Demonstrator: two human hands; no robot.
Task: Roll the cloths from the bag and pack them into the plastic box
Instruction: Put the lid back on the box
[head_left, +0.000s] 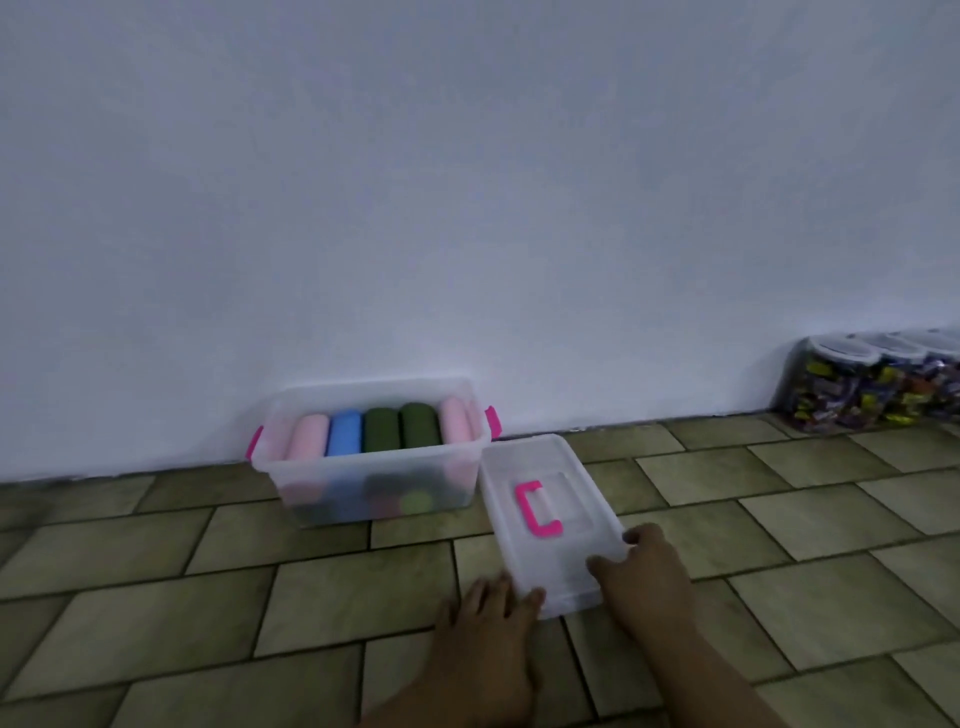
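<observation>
1. Lighting was dim, even and bluish; its source could not be determined
2. Whole frame was soft, blurred
3. Floor tiles (332, 597) bowed toward the edges

Home (tiled floor (322, 587); bare wall (467, 182))

One box (291, 415) sits ahead of the left hand (485, 618). Its top row has five rolls: two pink (309, 436), one blue (345, 431), two green (382, 428). More lie beneath, too blurred to count. One lid (540, 457), with one handle (537, 509), lies under the two hands' fingertips. Jars (872, 384) stand far beyond the right hand (647, 571), their number unclear.
</observation>
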